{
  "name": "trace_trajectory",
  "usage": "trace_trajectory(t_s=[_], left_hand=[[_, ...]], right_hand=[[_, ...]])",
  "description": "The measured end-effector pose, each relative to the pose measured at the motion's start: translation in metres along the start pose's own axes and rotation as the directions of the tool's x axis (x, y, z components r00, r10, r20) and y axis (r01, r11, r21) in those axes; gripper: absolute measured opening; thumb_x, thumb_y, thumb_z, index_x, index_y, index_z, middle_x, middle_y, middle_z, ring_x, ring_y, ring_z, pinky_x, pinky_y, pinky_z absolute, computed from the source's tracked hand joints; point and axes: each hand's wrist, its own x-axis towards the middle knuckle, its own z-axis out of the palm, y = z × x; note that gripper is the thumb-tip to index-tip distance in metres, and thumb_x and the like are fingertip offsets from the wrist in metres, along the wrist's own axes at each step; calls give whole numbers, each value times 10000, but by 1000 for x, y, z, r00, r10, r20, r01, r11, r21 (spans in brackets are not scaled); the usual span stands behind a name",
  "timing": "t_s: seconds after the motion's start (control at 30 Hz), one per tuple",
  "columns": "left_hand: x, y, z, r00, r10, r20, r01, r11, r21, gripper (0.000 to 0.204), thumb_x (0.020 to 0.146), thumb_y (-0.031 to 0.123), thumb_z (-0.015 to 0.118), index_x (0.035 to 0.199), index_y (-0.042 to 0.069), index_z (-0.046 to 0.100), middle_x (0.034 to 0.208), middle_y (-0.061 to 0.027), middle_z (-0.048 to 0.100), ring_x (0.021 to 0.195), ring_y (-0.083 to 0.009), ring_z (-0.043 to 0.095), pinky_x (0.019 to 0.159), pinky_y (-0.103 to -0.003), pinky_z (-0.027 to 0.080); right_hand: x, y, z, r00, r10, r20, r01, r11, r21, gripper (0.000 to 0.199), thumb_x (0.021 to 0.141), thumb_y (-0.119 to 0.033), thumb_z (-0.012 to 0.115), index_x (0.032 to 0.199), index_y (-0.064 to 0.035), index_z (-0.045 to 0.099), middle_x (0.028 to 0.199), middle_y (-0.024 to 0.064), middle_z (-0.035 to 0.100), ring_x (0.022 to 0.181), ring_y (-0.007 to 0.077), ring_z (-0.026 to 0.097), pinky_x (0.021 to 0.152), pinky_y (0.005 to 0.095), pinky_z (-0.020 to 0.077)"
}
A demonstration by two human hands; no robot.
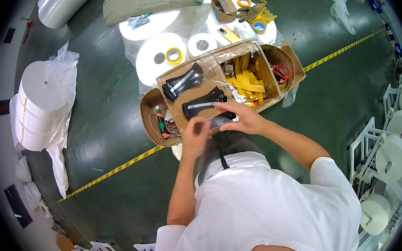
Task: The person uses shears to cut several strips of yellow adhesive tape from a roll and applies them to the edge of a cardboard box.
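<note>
A cardboard box (263,68) lies open in front of me on the dark green floor. My left hand (196,134) and my right hand (238,117) both grip a small flat black piece (220,120) at the box's near edge. Just beyond it lies a stack of black pieces with a white band (204,105), and another such stack (182,81) rests further back on the box's cardboard lid. Yellow strips (247,81) fill the box's right compartment.
Red-handled scissors (282,73) lie in the box's right flap, tools (161,120) in its left flap. Large white rolls (42,102) stand left, more rolls, yellow tape (173,55), a phone (228,33) and gloves (254,12) behind. A yellow-black line (115,170) crosses the floor. Racks with rolls (387,153) stand right.
</note>
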Motion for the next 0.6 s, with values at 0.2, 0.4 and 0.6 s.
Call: trace_trajectory(t_s=[0.2, 0.4, 0.6], left_hand=[[3, 0, -20, 997, 82, 17, -83, 988, 130, 175, 1086, 151, 790, 1170, 17, 715, 935, -1, 730, 785, -81, 702, 698, -242, 565], [4, -8, -29, 979, 204, -29, -191, 952, 238, 201, 1027, 118, 824, 1181, 30, 729, 928, -19, 745, 789, -69, 668, 700, -257, 532], [0, -13, -41, 985, 71, -155, -48, 988, 148, 698, 911, 88, 924, 1490, 20, 538, 840, 1, 672, 729, -49, 566, 667, -227, 475]], right_hand=[[23, 6, 5, 964, -213, 158, 263, 845, -465, 531, 862, -271, 926, 1321, -99, 722, 1160, 96, 705, 1094, 337, 669, 957, 443, 570], [39, -5, 11, 966, -196, 168, 251, 866, -434, 524, 851, -253, 926, 1311, -108, 724, 1139, 93, 686, 1092, 335, 668, 948, 459, 573], [53, 25, 22, 974, -204, 97, 220, 758, -615, 443, 874, -220, 897, 1243, -78, 698, 1135, 115, 648, 1117, 333, 644, 961, 441, 567]])
